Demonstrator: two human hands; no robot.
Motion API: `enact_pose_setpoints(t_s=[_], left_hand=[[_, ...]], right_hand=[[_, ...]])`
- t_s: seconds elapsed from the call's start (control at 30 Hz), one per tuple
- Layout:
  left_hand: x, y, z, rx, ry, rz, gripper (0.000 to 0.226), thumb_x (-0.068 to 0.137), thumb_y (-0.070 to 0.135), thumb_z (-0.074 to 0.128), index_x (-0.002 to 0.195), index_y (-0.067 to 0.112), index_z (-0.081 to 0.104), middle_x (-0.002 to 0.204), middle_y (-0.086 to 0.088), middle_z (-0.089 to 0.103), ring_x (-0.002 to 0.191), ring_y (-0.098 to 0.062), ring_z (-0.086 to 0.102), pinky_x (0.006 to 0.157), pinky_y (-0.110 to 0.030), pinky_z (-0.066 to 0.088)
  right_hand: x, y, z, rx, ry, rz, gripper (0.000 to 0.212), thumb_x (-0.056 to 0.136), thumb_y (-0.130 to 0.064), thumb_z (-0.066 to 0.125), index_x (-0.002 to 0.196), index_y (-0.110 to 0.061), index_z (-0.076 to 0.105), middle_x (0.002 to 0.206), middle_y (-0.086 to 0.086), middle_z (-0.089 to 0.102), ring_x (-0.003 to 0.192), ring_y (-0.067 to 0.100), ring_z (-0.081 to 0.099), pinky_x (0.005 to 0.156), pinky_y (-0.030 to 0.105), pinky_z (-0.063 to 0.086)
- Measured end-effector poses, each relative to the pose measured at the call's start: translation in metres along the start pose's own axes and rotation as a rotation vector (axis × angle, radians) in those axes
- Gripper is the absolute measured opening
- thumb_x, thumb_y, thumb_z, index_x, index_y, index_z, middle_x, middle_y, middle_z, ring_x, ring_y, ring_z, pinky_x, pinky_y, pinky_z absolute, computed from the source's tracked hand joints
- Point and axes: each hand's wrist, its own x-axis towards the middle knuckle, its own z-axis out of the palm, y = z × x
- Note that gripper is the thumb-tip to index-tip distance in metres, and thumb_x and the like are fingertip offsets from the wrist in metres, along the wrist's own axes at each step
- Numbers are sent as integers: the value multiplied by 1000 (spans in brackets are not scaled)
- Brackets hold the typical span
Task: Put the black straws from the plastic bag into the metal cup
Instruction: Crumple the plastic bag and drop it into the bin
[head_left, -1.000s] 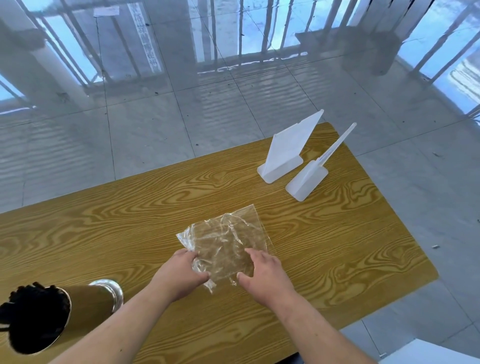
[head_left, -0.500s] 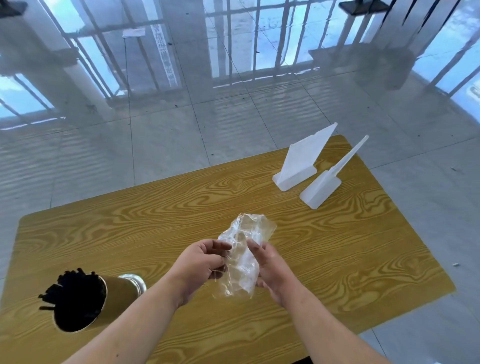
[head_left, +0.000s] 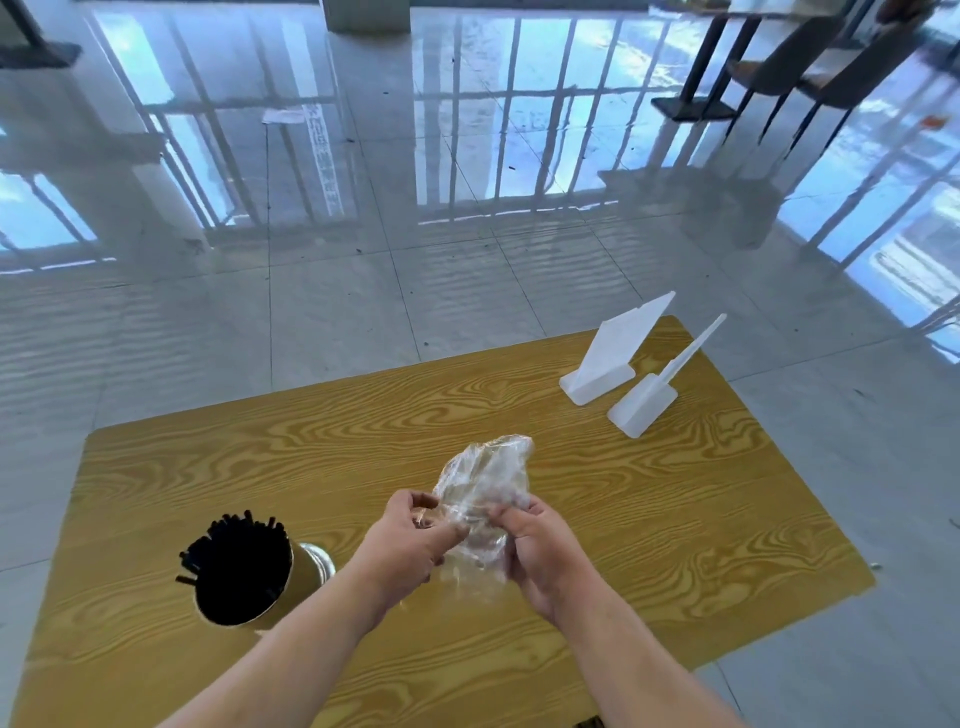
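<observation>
A clear plastic bag, crumpled and with no straws visible in it, is held above the wooden table. My left hand pinches its left side and my right hand grips its lower right side. The metal cup stands on the table to the left of my hands, packed with black straws that stick out of its mouth.
Two white plastic stands sit at the table's far right corner. Glossy tiled floor surrounds the table. Dark chairs stand far back right.
The bag lay flat on the table under my hands a second ago. Both hands have lifted it and bunched it up. The camera has tilted up, showing more floor.
</observation>
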Motion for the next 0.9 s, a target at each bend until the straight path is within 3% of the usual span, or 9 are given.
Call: enact_pose_setpoints(t_s=[0.13,0.3,0.37,0.47,0.57,0.7,0.77,0.83,0.9], left_hand=[[-18,4,-19,-23,-17,38,61,87,43,85,133,29,46,123,-8,65,97,-25,73,71,-30,57],[-44,13,-33,-70,-237,59,76,67,62,87,129,26,62,111,-3,80,94,-20,72,77,-34,53],[-52,16,-35,-61,-323,90,74,65,65,85,126,26,68,108,-3,81,94,-21,72,81,-39,53],[-63,22,-38,-73,-441,158,47,77,59,87,113,31,78,97,1,80,83,-15,70,72,-31,53],[-68,28,-41,-113,-415,243,21,85,34,88,104,29,80,95,-9,77,79,-20,66,68,-30,53],[-76,39,-44,-135,-355,347,46,83,30,82,118,4,70,98,-33,70,84,-32,57,81,-48,45],[-80,41,-42,-117,-355,377,35,89,35,78,112,9,73,89,-20,71,79,-28,57,79,-46,46],[-82,43,-38,-39,-344,389,16,99,36,71,89,25,76,75,-4,69,67,-21,59,68,-36,47],[-81,42,-32,8,-356,369,27,104,35,64,80,24,68,65,4,64,54,-13,54,55,-30,43]], right_hand=[[-27,0,11,212,-129,-8,28,104,-1,54,114,1,80,119,29,76,92,37,80,67,43,64],[-62,-2,26,206,-273,-58,37,99,-5,57,132,8,68,134,34,68,118,47,71,96,55,61],[-75,-5,34,202,-324,-79,38,98,-7,57,131,6,70,135,34,68,118,47,71,102,59,58],[-91,-11,40,191,-315,-96,30,100,-6,55,116,2,79,119,29,76,102,40,77,84,49,65],[-102,-17,42,96,-184,-152,28,103,-6,55,114,-2,81,107,23,79,87,32,79,71,40,64],[-118,-20,43,-49,27,-256,21,104,-11,61,110,-13,81,97,12,77,80,23,69,74,37,55],[-128,-19,43,-104,74,-291,20,105,-12,61,101,-19,79,84,5,75,64,14,66,61,29,54],[-137,-16,42,-136,113,-318,34,107,-13,60,84,-27,81,71,0,71,50,7,60,48,23,50],[-145,-12,40,-138,154,-339,44,108,-14,60,75,-33,83,67,-2,70,46,7,57,44,23,47]])
